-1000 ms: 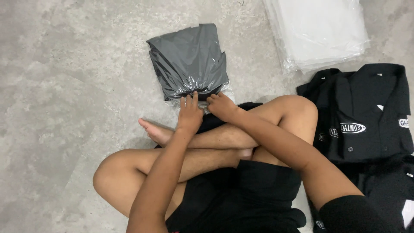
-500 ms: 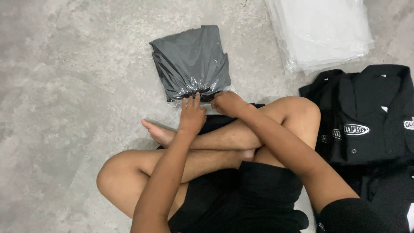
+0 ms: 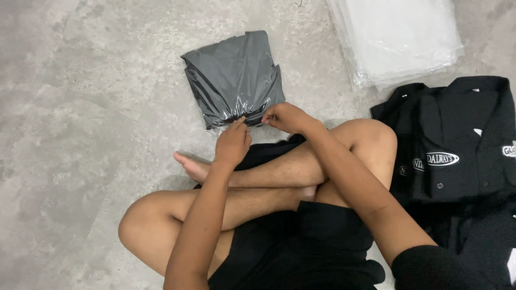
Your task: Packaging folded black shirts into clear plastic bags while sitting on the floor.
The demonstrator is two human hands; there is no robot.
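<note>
A folded dark garment in a clear plastic bag [image 3: 232, 75] lies on the grey concrete floor in front of my crossed legs. My left hand [image 3: 233, 142] pinches the bag's near open edge at its middle. My right hand [image 3: 285, 115] grips the same edge just to the right, fingers closed on the plastic. Both forearms reach forward over my bare shins and black shorts.
A stack of empty clear plastic bags [image 3: 398, 37] lies at the upper right. Black shirts with white logos [image 3: 457, 161] are piled on the floor to my right. My bare foot [image 3: 191, 166] sticks out left of my hands. Grey concrete floor [image 3: 80, 107] spreads to the left.
Both hands stay at the bag's near edge; the fingers have shifted slightly along the opening. The bagged garment has barely moved.
</note>
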